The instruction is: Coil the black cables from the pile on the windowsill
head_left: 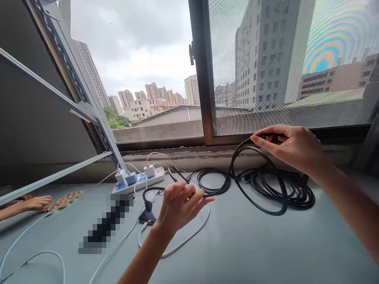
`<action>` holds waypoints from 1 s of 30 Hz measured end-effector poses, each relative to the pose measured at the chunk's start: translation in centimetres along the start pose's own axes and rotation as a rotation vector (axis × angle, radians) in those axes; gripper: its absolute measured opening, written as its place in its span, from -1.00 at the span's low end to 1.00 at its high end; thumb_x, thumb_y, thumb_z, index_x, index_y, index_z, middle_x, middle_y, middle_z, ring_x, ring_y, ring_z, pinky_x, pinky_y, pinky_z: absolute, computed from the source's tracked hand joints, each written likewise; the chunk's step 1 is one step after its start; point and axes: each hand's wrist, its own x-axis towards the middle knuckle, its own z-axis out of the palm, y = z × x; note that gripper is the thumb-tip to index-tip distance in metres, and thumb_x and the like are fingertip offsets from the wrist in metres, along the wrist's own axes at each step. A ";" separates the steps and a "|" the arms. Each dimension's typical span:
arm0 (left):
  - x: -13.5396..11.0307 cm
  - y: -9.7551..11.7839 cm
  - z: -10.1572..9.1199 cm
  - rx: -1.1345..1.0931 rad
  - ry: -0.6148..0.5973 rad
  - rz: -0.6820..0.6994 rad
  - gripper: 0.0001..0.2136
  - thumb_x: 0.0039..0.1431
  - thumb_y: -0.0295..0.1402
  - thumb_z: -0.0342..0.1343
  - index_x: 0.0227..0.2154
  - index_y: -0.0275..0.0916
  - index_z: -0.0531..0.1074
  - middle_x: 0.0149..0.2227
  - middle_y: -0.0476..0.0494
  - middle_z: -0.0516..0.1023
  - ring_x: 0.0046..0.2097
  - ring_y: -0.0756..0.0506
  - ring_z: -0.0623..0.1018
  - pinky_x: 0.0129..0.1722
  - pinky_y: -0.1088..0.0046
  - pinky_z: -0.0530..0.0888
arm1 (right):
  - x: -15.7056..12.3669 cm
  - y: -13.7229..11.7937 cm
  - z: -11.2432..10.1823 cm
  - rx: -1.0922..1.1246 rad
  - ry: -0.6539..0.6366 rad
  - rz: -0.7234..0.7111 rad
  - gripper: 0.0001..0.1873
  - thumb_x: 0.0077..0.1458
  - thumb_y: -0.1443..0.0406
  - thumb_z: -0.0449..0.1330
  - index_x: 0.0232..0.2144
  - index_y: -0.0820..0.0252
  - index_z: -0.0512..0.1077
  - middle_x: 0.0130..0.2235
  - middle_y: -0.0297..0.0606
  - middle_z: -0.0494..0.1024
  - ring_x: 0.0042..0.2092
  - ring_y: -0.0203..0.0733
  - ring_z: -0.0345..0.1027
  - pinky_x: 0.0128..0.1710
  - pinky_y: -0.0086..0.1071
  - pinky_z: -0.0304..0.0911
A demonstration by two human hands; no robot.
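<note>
A black power cable (237,187) runs between my two hands, partly looped. My right hand (291,148), raised at the right near the window sill, pinches the top of the cable's loop between thumb and fingers. Lower and nearer the middle, my left hand (182,203) has its fingers curled round another stretch of the same cable. One plug end (148,206) hangs to the left of my left hand, over a dark phone (147,216). Behind the held loop, a coiled black cable (299,193) lies on the grey table (266,244).
A white power strip (156,176) with chargers (121,176) stands near the wall below the window. White charging cables (189,242) trail over the table. At the far left, another person's hand (37,202) is beside small patterned pieces (65,201). A metal rack (85,102) rises at the left.
</note>
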 end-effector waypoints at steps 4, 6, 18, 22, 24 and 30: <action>0.2 0.5 -0.4 0.044 -0.006 0.026 -0.77 0.02 -0.14 0.22 -0.52 -0.15 0.37 -0.54 0.06 0.38 -0.35 -0.04 0.33 -0.29 0.37 0.13 | 0.3 0.3 -0.3 0.081 -0.090 0.017 -0.52 -0.14 -0.15 0.19 -0.38 0.08 0.56 -0.50 -0.32 0.49 -0.49 -0.28 0.25 -0.48 -0.40 0.07; 0.2 0.7 -0.5 0.040 0.001 0.019 -0.75 0.02 -0.13 0.22 -0.54 -0.16 0.36 -0.47 0.03 0.43 -0.33 -0.05 0.34 -0.27 0.37 0.14 | 0.5 0.4 -0.2 0.095 -0.112 0.026 -0.50 -0.20 -0.15 0.23 -0.36 0.06 0.55 -0.49 -0.32 0.49 -0.43 -0.23 0.28 -0.46 -0.40 0.08; -0.3 0.2 0.9 -0.087 -0.052 -0.110 -0.79 0.15 -0.23 0.13 -0.52 -0.20 0.33 -0.60 0.10 0.36 -0.43 0.02 0.39 -0.28 0.39 0.15 | -0.2 0.8 -0.4 0.238 -0.330 -0.022 -0.59 -0.19 0.06 0.32 -0.19 -0.13 0.49 -0.19 -0.40 0.53 -0.11 -0.11 0.36 -0.25 -0.32 0.24; -0.3 0.2 1.1 -0.114 -0.024 -0.148 -0.81 0.13 -0.23 0.14 -0.50 -0.19 0.36 -0.60 0.10 0.38 -0.45 0.01 0.37 -0.29 0.39 0.14 | -0.3 0.7 1.0 0.178 -0.291 -0.178 -0.78 -0.02 0.27 0.20 -0.26 -0.03 0.52 -0.31 -0.40 0.53 -0.31 -0.23 0.36 -0.30 -0.36 0.20; -0.4 0.0 1.1 -0.121 -0.031 -0.192 -0.81 0.14 -0.23 0.13 -0.52 -0.18 0.38 -0.60 0.09 0.38 -0.45 0.00 0.36 -0.31 0.38 0.13 | -0.5 0.2 1.8 0.165 -0.309 -0.324 -0.77 0.04 0.32 0.12 -0.26 -0.03 0.52 -0.39 -0.39 0.49 -0.38 -0.26 0.31 -0.34 -0.38 0.17; -0.8 -0.7 1.7 -0.138 -0.074 -0.344 -0.79 0.14 -0.23 0.14 -0.56 -0.18 0.42 -0.64 0.08 0.39 -0.46 -0.02 0.36 -0.34 0.35 0.10 | -1.7 -1.5 3.0 0.194 -0.434 -0.509 -0.74 0.02 0.07 0.20 -0.22 -0.08 0.52 -0.46 -0.34 0.39 -0.34 -0.19 0.28 -0.26 -0.29 0.15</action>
